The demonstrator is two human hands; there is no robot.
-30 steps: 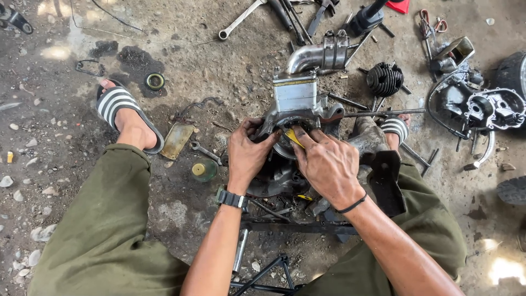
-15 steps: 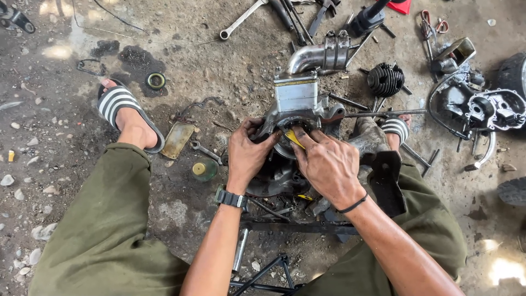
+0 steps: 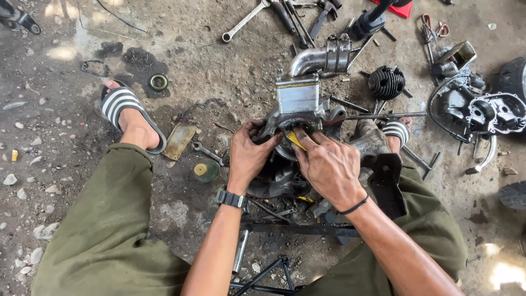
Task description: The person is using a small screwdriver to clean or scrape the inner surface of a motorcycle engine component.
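Oil-stained concrete floor of a repair yard, strewn with tools. A person in green trousers and striped sandals squats over a small motorcycle engine standing between the feet. The left hand clasps the casing's left side, fingers curled on it. The right hand presses a yellow-handled tool into the central opening, fingers closed around it. The engine looks largely stripped: a finned cylinder, a chrome exhaust bend, a crankcase cover and a combination wrench lie apart on the floor, so reassembly appears not yet done.
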